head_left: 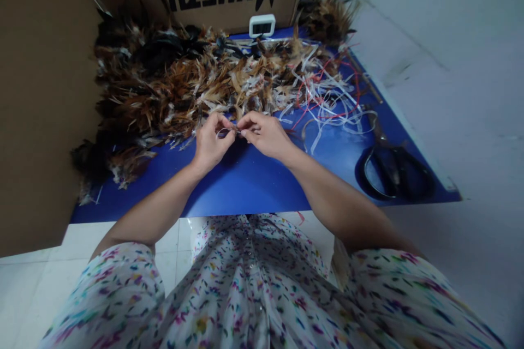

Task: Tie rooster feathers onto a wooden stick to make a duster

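Above the blue tabletop (pixel 254 185), my left hand (pixel 208 144) and my right hand (pixel 264 133) meet, fingertips almost touching. Both are closed in a pinch on a thin pale string (pixel 222 131), which makes a small loop by the left fingers. Whether a feather is also between the fingertips is too small to tell. Just beyond the hands spreads a large heap of brown, black and white feathers (pixel 164 87). To the right of my right hand lies a tangle of white and red strings (pixel 331 98).
Black-handled scissors (pixel 395 172) lie at the table's right. A small white digital clock (pixel 262 25) stands before a printed cardboard box (pixel 216 11) at the back. Another cardboard panel (pixel 36 92) borders the left side. More dark feathers (pixel 329 19) sit at the back right corner.
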`<state>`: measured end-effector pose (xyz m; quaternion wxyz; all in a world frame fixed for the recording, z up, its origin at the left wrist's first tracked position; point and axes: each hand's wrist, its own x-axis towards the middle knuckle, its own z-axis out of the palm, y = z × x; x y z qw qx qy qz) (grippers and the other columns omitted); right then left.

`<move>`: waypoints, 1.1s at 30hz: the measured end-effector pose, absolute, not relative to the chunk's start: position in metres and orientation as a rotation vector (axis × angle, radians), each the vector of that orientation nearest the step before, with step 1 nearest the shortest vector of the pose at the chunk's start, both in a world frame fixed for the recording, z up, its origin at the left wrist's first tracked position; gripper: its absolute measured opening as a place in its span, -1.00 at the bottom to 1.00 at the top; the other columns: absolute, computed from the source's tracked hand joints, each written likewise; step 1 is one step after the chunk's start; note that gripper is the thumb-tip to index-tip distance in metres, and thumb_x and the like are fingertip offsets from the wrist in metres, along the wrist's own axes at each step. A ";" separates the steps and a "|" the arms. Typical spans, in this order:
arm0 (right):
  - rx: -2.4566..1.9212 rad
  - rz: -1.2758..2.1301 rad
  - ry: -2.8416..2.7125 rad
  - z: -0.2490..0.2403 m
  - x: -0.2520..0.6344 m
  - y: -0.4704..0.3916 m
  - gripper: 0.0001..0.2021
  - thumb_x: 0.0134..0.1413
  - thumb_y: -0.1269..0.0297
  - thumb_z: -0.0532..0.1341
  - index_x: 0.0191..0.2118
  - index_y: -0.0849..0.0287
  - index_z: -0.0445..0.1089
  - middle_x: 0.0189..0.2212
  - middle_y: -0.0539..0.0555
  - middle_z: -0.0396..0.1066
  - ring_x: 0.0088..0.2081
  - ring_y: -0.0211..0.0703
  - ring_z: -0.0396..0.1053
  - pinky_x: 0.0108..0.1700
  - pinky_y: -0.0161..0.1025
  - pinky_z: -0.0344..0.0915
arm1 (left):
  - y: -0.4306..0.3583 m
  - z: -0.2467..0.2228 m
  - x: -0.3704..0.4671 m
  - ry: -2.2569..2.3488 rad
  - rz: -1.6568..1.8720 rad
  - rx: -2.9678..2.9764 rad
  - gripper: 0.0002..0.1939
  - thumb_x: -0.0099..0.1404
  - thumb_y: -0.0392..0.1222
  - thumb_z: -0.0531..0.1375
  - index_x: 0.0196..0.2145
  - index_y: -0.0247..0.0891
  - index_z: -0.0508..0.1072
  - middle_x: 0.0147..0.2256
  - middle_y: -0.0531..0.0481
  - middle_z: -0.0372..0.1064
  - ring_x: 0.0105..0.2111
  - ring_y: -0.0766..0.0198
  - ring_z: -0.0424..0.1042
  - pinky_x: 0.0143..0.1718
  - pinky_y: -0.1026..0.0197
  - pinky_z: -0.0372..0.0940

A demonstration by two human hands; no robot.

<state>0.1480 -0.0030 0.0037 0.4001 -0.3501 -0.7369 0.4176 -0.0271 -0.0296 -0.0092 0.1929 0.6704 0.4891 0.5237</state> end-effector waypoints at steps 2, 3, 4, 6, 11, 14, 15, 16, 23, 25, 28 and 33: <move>-0.889 1.052 -1.859 0.003 0.148 -0.003 -0.86 0.03 0.43 0.17 -0.25 0.16 0.42 -0.33 0.02 0.51 -0.29 -0.19 0.47 -0.18 -0.18 0.38 | -0.031 -0.008 -0.027 1.394 1.452 1.911 -0.80 0.15 -0.34 0.26 -0.33 -0.20 0.28 -0.39 0.12 0.44 -0.41 0.41 0.50 -0.34 0.34 0.43; -0.891 1.048 -1.859 0.003 0.147 -0.003 -0.86 0.03 0.43 0.17 -0.26 0.16 0.42 -0.33 0.01 0.51 -0.30 -0.19 0.46 -0.18 -0.18 0.38 | -0.031 -0.007 -0.027 1.407 1.444 1.927 -0.80 0.15 -0.34 0.26 -0.33 -0.20 0.29 -0.40 0.13 0.43 -0.42 0.42 0.49 -0.36 0.35 0.43; -0.891 1.044 -1.861 0.003 0.147 -0.003 -0.86 0.03 0.44 0.17 -0.26 0.16 0.42 -0.33 0.01 0.51 -0.31 -0.19 0.46 -0.18 -0.18 0.38 | -0.032 -0.006 -0.026 1.420 1.439 1.945 -0.80 0.16 -0.35 0.26 -0.32 -0.20 0.29 -0.41 0.14 0.41 -0.44 0.42 0.48 -0.36 0.35 0.42; -0.882 1.029 -1.865 0.003 0.147 -0.003 -0.86 0.02 0.44 0.17 -0.27 0.17 0.42 -0.34 0.02 0.50 -0.32 -0.20 0.45 -0.18 -0.18 0.38 | -0.033 -0.005 -0.026 1.436 1.429 1.984 -0.79 0.15 -0.35 0.27 -0.32 -0.21 0.29 -0.43 0.15 0.38 -0.45 0.44 0.46 -0.38 0.37 0.41; -0.862 0.951 -1.867 0.009 0.149 -0.004 -0.85 0.00 0.45 0.15 -0.29 0.17 0.43 -0.27 0.05 0.48 -0.31 -0.23 0.41 -0.19 -0.21 0.36 | -0.034 -0.004 -0.026 1.426 1.402 2.029 -0.77 0.15 -0.33 0.30 -0.31 -0.20 0.30 -0.43 0.15 0.39 -0.47 0.44 0.45 -0.39 0.36 0.41; -0.853 0.938 -1.878 0.011 0.150 -0.004 -0.84 0.01 0.45 0.15 -0.28 0.17 0.44 -0.25 0.05 0.48 -0.31 -0.23 0.41 -0.19 -0.21 0.36 | -0.035 -0.003 -0.025 1.411 1.400 2.013 -0.80 0.18 -0.29 0.28 -0.31 -0.20 0.29 -0.41 0.13 0.42 -0.47 0.44 0.46 -0.39 0.35 0.42; -0.844 0.947 -1.887 0.011 0.150 -0.004 -0.83 0.01 0.45 0.15 -0.27 0.17 0.44 -0.26 0.04 0.49 -0.31 -0.23 0.41 -0.18 -0.21 0.35 | -0.036 -0.003 -0.025 1.411 1.400 2.010 -0.81 0.18 -0.28 0.27 -0.31 -0.20 0.29 -0.40 0.13 0.43 -0.47 0.44 0.46 -0.38 0.35 0.42; -0.837 0.962 -1.898 0.011 0.150 -0.004 -0.83 0.01 0.45 0.14 -0.27 0.17 0.44 -0.28 0.03 0.50 -0.31 -0.23 0.42 -0.17 -0.21 0.35 | -0.036 -0.002 -0.025 1.412 1.400 2.010 -0.81 0.18 -0.28 0.27 -0.31 -0.20 0.29 -0.40 0.13 0.44 -0.46 0.44 0.47 -0.38 0.36 0.41; -0.880 1.019 -1.897 0.009 0.149 -0.005 -0.81 0.01 0.47 0.13 -0.25 0.15 0.42 -0.33 0.00 0.52 -0.29 -0.20 0.45 -0.14 -0.19 0.36 | -0.035 -0.001 -0.026 1.406 1.411 2.045 -0.79 0.13 -0.33 0.28 -0.32 -0.19 0.32 -0.41 0.12 0.44 -0.43 0.41 0.49 -0.39 0.36 0.38; -0.893 1.038 -1.862 0.006 0.147 -0.004 -0.82 -0.01 0.47 0.13 -0.27 0.15 0.40 -0.35 -0.01 0.51 -0.31 -0.21 0.45 -0.15 -0.19 0.37 | -0.035 -0.002 -0.025 1.417 1.412 2.050 -0.79 0.12 -0.34 0.28 -0.32 -0.19 0.32 -0.40 0.12 0.44 -0.43 0.41 0.48 -0.39 0.36 0.38; -0.892 1.079 -1.813 0.002 0.145 -0.001 -0.84 -0.05 0.48 0.15 -0.30 0.15 0.37 -0.39 -0.04 0.47 -0.36 -0.25 0.43 -0.19 -0.22 0.38 | -0.035 -0.002 -0.024 1.418 1.429 2.051 -0.78 0.12 -0.36 0.28 -0.32 -0.20 0.33 -0.40 0.12 0.45 -0.43 0.41 0.49 -0.38 0.37 0.39; -0.889 1.138 -1.734 0.001 0.143 -0.001 -0.84 -0.10 0.49 0.18 -0.32 0.16 0.33 -0.43 -0.06 0.42 -0.40 -0.30 0.39 -0.23 -0.25 0.37 | -0.038 -0.003 -0.022 1.398 1.455 2.061 -0.79 0.14 -0.37 0.28 -0.31 -0.21 0.32 -0.39 0.12 0.46 -0.40 0.40 0.51 -0.31 0.35 0.43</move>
